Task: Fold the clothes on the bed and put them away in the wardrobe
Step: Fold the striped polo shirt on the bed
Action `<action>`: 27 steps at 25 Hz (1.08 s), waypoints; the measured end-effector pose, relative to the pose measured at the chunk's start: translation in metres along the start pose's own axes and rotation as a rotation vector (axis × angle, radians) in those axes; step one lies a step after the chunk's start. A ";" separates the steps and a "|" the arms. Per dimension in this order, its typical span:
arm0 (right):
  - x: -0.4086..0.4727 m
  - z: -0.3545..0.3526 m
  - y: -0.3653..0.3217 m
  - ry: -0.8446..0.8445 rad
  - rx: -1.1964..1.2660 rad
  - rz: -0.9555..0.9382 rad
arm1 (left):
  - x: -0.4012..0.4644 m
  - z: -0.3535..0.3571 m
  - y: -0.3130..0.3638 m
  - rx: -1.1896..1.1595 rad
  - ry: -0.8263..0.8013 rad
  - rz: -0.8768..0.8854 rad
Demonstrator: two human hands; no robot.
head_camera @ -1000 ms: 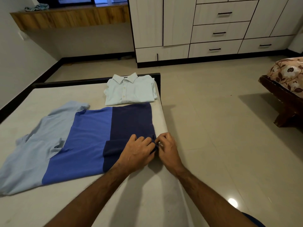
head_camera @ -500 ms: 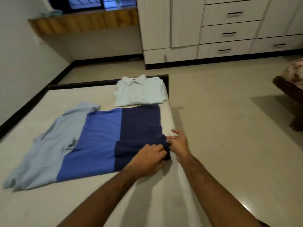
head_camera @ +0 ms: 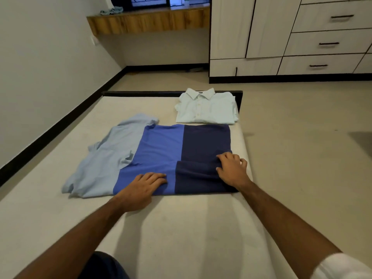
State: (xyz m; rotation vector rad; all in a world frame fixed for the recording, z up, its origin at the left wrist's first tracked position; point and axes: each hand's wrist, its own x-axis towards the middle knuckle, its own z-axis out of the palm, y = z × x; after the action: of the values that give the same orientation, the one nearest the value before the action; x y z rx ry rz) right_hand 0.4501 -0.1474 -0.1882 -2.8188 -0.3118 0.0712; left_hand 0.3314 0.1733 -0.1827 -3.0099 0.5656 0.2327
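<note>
Polo shirt (head_camera: pixel 161 154), soft, light and limp, lies flat by the bed's (head_camera: pixel 181 228) right edge. Left hand (head_camera: pixel 141 188) presses flat on it; right hand (head_camera: pixel 231 170) pinches the navy fold. Best gripped at hem corners.

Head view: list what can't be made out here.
- Wardrobe: top and right side cut off by the frame edges; contents hidden behind closed doors and drawers.
- Polo: its collar is bunched up; the near hem is partly covered by the left hand and right hand.
- Cloth on the ledge: too small to identify.
- Shirt: sleeves folded out of sight.
</note>
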 end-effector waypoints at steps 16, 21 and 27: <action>0.019 -0.008 -0.002 0.276 -0.021 -0.448 | 0.008 0.028 -0.007 0.018 -0.062 0.034; -0.018 0.044 -0.047 -0.233 -0.144 -0.635 | -0.036 0.018 -0.061 0.113 -0.041 -0.092; -0.008 0.068 -0.123 -0.241 -0.126 -0.687 | -0.116 0.048 -0.146 0.166 0.173 -0.507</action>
State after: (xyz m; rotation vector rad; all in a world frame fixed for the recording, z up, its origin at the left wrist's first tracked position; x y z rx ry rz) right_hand 0.4112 -0.0149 -0.2155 -2.6554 -1.3497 0.2430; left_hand 0.2711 0.3545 -0.2057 -2.9003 -0.1725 -0.1022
